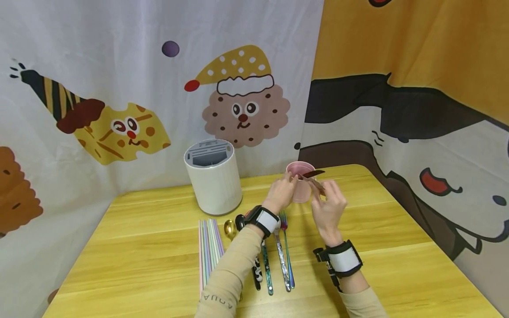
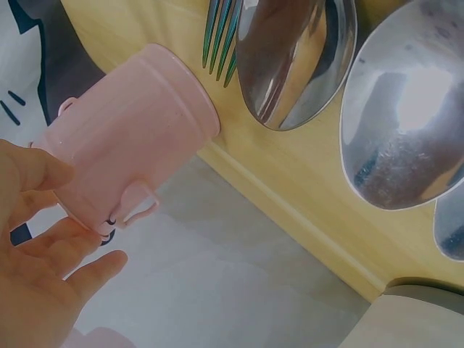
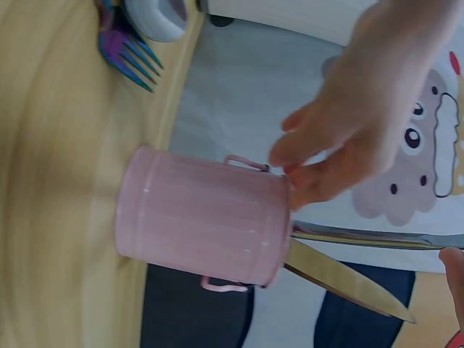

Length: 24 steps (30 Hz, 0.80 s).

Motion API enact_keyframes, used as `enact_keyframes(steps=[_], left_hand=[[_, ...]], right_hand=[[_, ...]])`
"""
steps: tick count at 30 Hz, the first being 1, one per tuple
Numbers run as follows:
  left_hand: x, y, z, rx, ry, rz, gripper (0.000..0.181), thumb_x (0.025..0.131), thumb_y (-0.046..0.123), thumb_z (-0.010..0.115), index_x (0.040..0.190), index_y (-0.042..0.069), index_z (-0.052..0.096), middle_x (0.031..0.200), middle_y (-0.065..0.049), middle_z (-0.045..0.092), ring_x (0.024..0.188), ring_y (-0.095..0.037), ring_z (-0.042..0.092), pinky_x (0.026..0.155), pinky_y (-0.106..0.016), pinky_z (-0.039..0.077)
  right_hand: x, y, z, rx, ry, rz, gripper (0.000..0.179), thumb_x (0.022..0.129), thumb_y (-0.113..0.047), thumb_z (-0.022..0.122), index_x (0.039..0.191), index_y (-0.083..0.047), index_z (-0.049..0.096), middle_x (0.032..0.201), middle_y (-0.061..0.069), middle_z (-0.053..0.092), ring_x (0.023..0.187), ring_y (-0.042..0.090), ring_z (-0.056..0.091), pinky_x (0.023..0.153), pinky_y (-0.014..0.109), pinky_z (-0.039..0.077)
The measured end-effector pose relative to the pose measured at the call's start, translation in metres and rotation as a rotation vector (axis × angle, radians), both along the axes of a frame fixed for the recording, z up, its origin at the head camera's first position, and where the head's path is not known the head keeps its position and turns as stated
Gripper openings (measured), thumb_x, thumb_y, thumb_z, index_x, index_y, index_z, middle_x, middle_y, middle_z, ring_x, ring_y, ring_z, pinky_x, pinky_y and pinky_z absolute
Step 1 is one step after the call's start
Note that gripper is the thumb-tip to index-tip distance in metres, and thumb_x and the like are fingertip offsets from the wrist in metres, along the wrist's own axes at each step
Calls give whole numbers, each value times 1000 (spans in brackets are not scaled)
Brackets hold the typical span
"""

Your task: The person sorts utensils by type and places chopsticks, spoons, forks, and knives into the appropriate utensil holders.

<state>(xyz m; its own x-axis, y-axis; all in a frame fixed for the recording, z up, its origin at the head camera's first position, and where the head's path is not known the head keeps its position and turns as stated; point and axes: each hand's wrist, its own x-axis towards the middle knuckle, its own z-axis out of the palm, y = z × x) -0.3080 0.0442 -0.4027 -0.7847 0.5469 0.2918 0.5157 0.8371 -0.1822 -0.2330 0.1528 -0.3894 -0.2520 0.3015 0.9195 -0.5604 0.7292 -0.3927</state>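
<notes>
A pink cup with small side handles stands upright near the table's back edge. My left hand grips its rim, thumb and fingers about the edge in the left wrist view. One knife leans out of the cup with its shiny blade pointing up and away. Beside it is a second knife, seen nearly edge-on in the right wrist view. My right hand pinches this second knife's blade just right of the cup. The knives' lower ends are hidden inside the cup.
A white cylindrical holder with a slotted grey top stands back left. Pastel chopsticks, a gold spoon, a rainbow fork and other cutlery lie in front, partly under my left arm. A patterned curtain hangs behind the table.
</notes>
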Motion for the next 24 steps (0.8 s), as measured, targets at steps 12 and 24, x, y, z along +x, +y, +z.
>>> enact_keyframes(steps=[12,24], left_hand=[[1,-1,1,-6,38,-13,47,91,16,58,137,12,50,131,-11,55,92,-17,67,71,-26,58],[-1,0,-1,10,45,-16,48,90,17,60,137,12,51,129,-10,55,89,-15,66,69,-25,57]], right_hand=[[-13,3,-15,-33,-133,49,7,78,6,71,79,9,65,73,21,66,65,34,68,66,13,54],[-18,7,-25,17,-289,32,12,86,2,62,88,10,70,80,25,68,69,37,68,59,45,58]])
